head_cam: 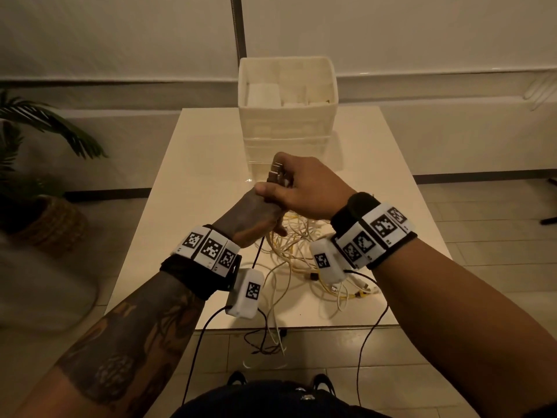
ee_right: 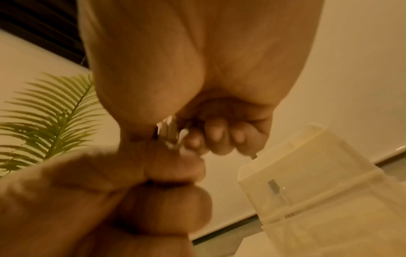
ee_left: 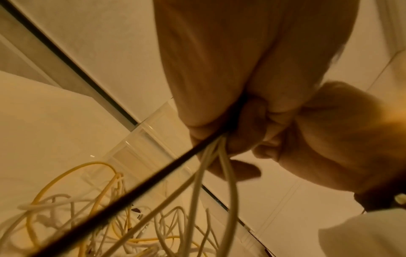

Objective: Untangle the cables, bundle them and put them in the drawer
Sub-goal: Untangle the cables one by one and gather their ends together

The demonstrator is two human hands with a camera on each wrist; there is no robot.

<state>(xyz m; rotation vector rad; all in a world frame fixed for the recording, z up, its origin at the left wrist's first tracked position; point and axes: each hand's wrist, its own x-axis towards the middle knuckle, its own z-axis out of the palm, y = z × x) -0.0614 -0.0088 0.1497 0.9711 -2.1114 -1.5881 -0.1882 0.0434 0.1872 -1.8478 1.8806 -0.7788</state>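
cables (head_cam: 297, 251): a loose tangle of white and yellow leads with one thin black lead, heaped on the near half of the bench (head_cam: 187, 164), under and just near of both hands; a few strands hang over the near edge toward the floor.
progress: early, by my reading. the heap is not yet sorted, no finished bundle shows, and nothing of it lies in the drawer unit.
done so far: several plug ends (head_cam: 278, 173) are gathered together and lifted clear of the heap.
left to do: free the rest of the strands, coil them, bind them, stow them.
left hand (head_cam: 256, 220): fingers curled tight round a sheaf of strands; the left wrist view shows the black lead (ee_left: 153, 175) and some white leads (ee_left: 228, 175) coming out below the fist and running down to the heap.
right hand (head_cam: 304, 188): closed over the top of the same sheaf, directly above and touching the left hand, fingers pinching the plug ends (ee_right: 170, 132), which stick out past the knuckles.
hedge: both wrist views are blurred, so how many leads are in the grip i cannot tell.
drawer unit (head_cam: 286, 116): pale translucent box at the far end of the bench, well apart from the heap; whether a drawer is open i cannot tell.
plant (head_cam: 39, 140): on the floor, left of the bench.
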